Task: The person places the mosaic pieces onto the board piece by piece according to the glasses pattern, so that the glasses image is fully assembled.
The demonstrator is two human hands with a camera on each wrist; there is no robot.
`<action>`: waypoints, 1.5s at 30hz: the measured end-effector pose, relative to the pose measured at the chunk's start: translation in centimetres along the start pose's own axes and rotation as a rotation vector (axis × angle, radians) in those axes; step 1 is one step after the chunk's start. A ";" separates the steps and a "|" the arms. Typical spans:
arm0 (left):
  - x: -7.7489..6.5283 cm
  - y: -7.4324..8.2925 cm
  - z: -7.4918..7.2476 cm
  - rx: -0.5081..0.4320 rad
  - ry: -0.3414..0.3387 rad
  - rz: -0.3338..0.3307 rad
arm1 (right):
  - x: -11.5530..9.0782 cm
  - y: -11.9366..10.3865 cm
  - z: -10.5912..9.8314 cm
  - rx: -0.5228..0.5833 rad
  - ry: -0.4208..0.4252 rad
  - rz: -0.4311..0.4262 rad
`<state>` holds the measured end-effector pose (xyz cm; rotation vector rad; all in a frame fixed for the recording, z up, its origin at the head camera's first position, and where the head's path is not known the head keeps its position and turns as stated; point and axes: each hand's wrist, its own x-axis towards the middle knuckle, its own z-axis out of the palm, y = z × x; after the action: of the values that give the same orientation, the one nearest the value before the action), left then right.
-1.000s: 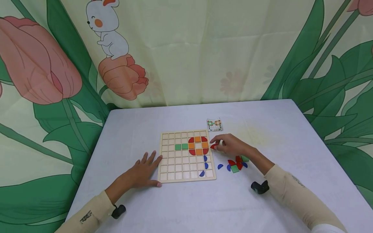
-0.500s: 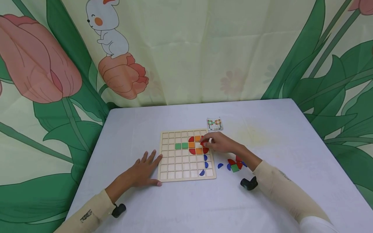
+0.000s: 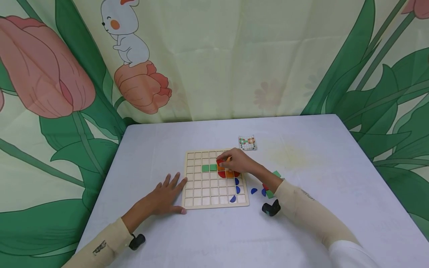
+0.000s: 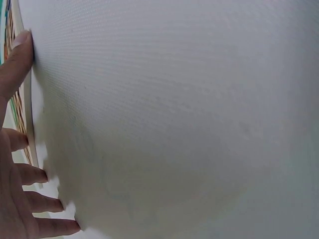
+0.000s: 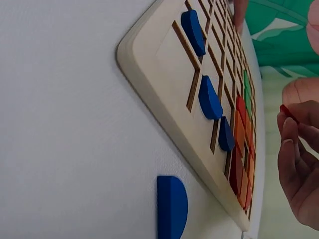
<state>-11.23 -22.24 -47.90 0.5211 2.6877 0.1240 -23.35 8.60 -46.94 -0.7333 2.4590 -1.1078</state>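
A wooden grid board [image 3: 201, 193] lies on the table, with two green squares [image 3: 209, 168] in its cells. Beside them, red rounded pieces [image 5: 237, 174] and orange squares [image 5: 239, 133] form a ring, partly hidden by the right hand in the head view. My right hand [image 3: 236, 160] is over this ring and pinches a small red piece [image 5: 289, 113] between thumb and fingers, raised above the board in the right wrist view. My left hand [image 3: 167, 197] lies with fingers spread along the board's left edge, thumb at the near corner. Several blue half-circles [image 5: 211, 98] lie loose on the board's right side.
A small pattern card [image 3: 247, 143] lies behind the board's far right corner. Right of the board are a blue half-circle [image 3: 254, 191] and a loose pile with green squares [image 3: 270, 194] and red pieces, partly covered by the right forearm. A printed curtain [image 3: 214, 74] hangs behind the table.
My right hand has moved left from beside the board's right edge to over the ring, carrying the red piece. The left hand has stayed in place.
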 end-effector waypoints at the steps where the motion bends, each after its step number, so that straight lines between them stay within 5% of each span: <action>1: 0.0 0.0 0.0 0.002 -0.004 -0.002 | 0.2 -0.1 0.2 0.015 -0.005 0.002; 18: 0.0 0.0 0.1 -0.008 -0.012 -0.003 | 4.0 -2.0 2.9 0.092 -0.032 -0.001; 45: 0.4 -0.4 0.5 0.009 -0.001 -0.004 | 4.9 -2.0 3.5 -0.207 0.073 0.065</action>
<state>-11.53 -22.41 -48.54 0.5183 2.6889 0.1110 -24.96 2.57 -48.08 -0.6764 2.6678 -0.8799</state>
